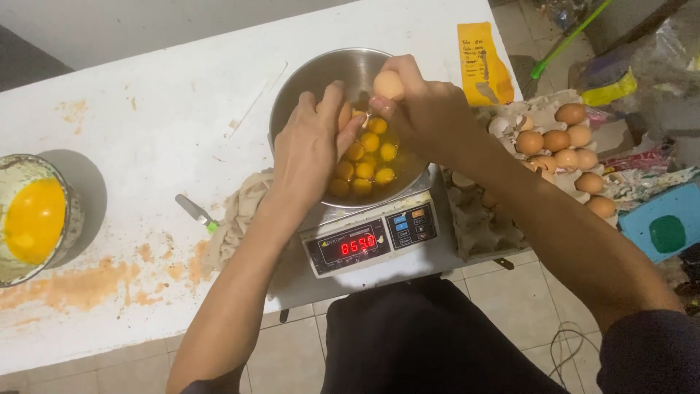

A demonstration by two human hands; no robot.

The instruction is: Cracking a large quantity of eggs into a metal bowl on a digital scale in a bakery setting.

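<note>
Now, from your head camera, both hands meet over the steel bowl (321, 73), which sits on a digital scale (372, 241) on the white table (146, 109). Your right hand (426, 109) pinches an egg (388, 84) between thumb and fingertips, just above the bowl's far side, its long axis roughly upright and tilted slightly. Your left hand (313, 142) is curled at the bowl's near rim, fingers pressed on what looks like a piece of shell; I cannot tell more. Many yolks (364, 164) lie in the bowl below. As I judge it, shell bits could drop among those yolks if the grip crushes the egg, and a slip could break yolks. An egg tray (561, 146) stands to the right, a tub of yellow batter (33, 219) well apart on the left.
</note>
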